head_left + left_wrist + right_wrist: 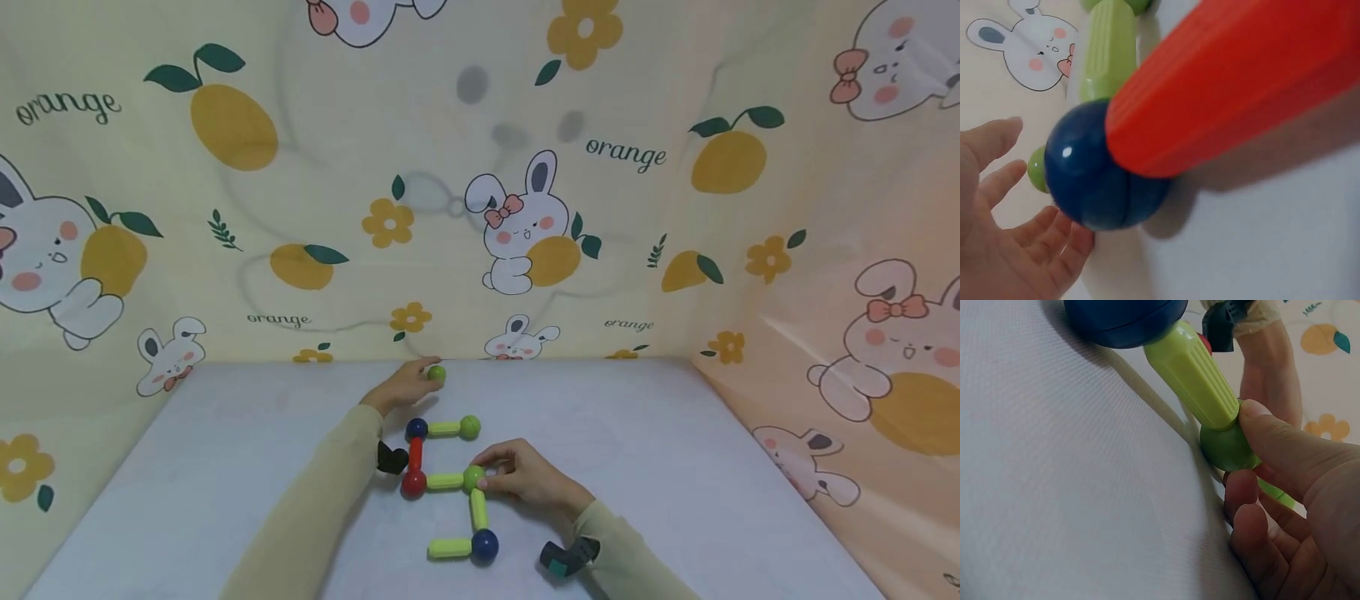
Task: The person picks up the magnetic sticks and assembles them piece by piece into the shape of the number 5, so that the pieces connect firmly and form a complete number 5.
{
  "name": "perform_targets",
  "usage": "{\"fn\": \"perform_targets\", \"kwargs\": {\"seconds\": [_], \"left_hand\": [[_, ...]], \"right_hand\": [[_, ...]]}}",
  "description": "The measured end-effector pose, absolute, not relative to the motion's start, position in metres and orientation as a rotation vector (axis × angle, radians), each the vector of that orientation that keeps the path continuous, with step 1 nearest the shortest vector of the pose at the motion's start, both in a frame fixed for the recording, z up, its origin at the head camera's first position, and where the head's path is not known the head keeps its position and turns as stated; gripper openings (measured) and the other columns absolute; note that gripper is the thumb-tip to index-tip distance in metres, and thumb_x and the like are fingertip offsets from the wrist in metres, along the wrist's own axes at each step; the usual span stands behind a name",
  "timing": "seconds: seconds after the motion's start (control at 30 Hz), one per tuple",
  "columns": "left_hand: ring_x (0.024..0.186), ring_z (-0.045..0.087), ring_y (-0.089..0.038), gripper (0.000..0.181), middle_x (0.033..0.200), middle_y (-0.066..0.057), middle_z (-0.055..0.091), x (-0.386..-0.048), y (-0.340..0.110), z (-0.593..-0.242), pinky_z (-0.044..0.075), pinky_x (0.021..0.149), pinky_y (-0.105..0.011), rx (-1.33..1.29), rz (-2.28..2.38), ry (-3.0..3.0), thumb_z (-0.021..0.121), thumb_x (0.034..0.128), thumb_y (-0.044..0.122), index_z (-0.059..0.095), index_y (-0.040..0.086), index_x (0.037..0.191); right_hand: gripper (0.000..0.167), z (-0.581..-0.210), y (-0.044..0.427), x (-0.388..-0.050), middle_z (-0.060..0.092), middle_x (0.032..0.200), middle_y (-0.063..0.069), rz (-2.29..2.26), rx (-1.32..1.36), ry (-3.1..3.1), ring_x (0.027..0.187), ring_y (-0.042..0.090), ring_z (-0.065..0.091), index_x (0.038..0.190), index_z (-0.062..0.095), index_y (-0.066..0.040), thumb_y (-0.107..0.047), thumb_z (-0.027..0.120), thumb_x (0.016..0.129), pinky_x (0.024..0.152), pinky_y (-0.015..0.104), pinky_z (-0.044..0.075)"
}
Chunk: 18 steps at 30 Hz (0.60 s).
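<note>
At the far side of the table, my left hand (407, 384) reaches round a loose green ball (437, 374). In the left wrist view its fingers are spread and loosely bent; the thumb stands apart from the ball, which is partly hidden behind a blue ball (1097, 169). My right hand (528, 477) pinches a green ball (475, 477) between thumb and fingers. That ball joins two yellow-green rods in a zigzag of rods and balls. A red ball (413, 483), a red rod (416, 454) and a near blue ball (485, 546) belong to it.
The zigzag's far end has a yellow-green rod (444, 428) ending in a green ball (470, 427). Its near end is a bare yellow-green rod (450, 548). Behind the white table (247, 467) hangs a printed curtain (420, 275).
</note>
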<state>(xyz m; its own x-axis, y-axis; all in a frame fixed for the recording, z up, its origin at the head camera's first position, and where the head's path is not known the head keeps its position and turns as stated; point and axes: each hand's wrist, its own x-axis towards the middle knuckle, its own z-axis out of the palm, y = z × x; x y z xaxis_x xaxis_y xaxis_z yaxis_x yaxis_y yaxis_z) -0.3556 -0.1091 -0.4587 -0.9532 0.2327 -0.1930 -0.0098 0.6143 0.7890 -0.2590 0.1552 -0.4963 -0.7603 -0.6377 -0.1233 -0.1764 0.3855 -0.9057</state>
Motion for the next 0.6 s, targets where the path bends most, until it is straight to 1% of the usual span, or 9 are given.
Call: {"fn": "perform_targets", "kwargs": {"seconds": [0.07,0.13,0.2,0.33,0.43,0.5,0.6], "left_hand": [[0.15,0.032,-0.043,0.058,0.163,-0.022,0.031,-0.3563,-0.1074,-0.4589,0.032,0.12,-0.056,0.224,1.221,2.577,0.055,0.1031,0.024,0.036,0.012,0.156],[0.15,0.032,-0.042,0.056,0.161,-0.022,0.035,-0.3564,-0.1062,-0.4603,0.028,0.122,-0.055,0.239,1.205,2.597,0.056,0.1027,0.021,0.038,0.011,0.155],[0.147,0.038,-0.041,0.052,0.156,-0.023,0.042,-0.3561,-0.1064,-0.4622,0.031,0.121,-0.054,0.245,1.177,2.627,0.057,0.1017,0.017,0.043,0.009,0.151],[0.133,0.051,-0.038,0.042,0.142,-0.021,0.055,-0.3532,-0.1078,-0.4631,0.04,0.115,-0.052,0.226,1.098,2.693,0.06,0.0976,0.008,0.054,0.007,0.139],[0.128,0.055,-0.036,0.039,0.137,-0.019,0.058,-0.3517,-0.1096,-0.4625,0.043,0.112,-0.052,0.211,1.066,2.718,0.062,0.0955,0.006,0.057,0.007,0.134],[0.129,0.054,-0.036,0.039,0.137,-0.02,0.058,-0.352,-0.1109,-0.4627,0.043,0.112,-0.052,0.205,1.075,2.718,0.062,0.0954,0.007,0.058,0.007,0.134],[0.129,0.054,-0.037,0.038,0.138,-0.02,0.058,-0.3519,-0.1136,-0.4631,0.043,0.112,-0.052,0.199,1.094,2.715,0.062,0.0952,0.008,0.058,0.006,0.133]], "right_hand": [[0.03,-0.4955,0.1556,-0.2594,0.071,0.115,0.008,-1.346,-0.7,2.194,0.059,0.003,0.049,0.122,0.071,-0.008,-0.019,0.073,0.094,0.056,0.017,0.043],[0.03,-0.4951,0.1557,-0.2595,0.071,0.116,0.008,-1.343,-0.7,2.193,0.059,0.003,0.048,0.122,0.071,-0.008,-0.019,0.073,0.094,0.056,0.017,0.043],[0.03,-0.4954,0.1556,-0.2595,0.071,0.116,0.008,-1.345,-0.698,2.189,0.059,0.004,0.048,0.122,0.071,-0.008,-0.019,0.073,0.094,0.056,0.017,0.043],[0.03,-0.4959,0.155,-0.259,0.071,0.112,0.007,-1.346,-0.69,2.188,0.057,0.004,0.047,0.122,0.071,-0.009,-0.02,0.073,0.094,0.054,0.018,0.042],[0.03,-0.4961,0.1548,-0.2589,0.072,0.109,0.006,-1.344,-0.696,2.194,0.056,0.003,0.047,0.121,0.071,-0.009,-0.02,0.073,0.094,0.053,0.018,0.042],[0.03,-0.4963,0.1551,-0.2591,0.072,0.107,0.007,-1.342,-0.703,2.198,0.055,0.003,0.047,0.121,0.071,-0.008,-0.02,0.073,0.094,0.053,0.018,0.042],[0.03,-0.4967,0.1552,-0.2598,0.072,0.108,0.008,-1.336,-0.71,2.207,0.056,0.003,0.047,0.121,0.071,-0.009,-0.02,0.073,0.094,0.054,0.018,0.042]]}}
